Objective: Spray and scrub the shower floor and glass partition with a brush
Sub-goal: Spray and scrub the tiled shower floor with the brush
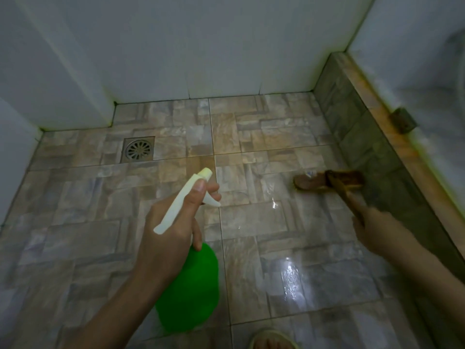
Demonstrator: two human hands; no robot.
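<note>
We log the left hand (171,227) curled round the neck of the green spray bottle (191,285), fingers on the trigger; it is plastic, likely light and slick when wet. The right hand (370,227) grips the wooden brush (327,181) by its stiff handle, bristles on the wet shower floor (88,197).

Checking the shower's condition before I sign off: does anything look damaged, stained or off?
Yes. The metal bracket on the curb looks rusty, and orange staining runs along the curb's top beside it.

A round-grated drain (139,149) sits near the white wall (201,46); a rusty bracket (402,120) tops the tiled curb (357,132).
</note>
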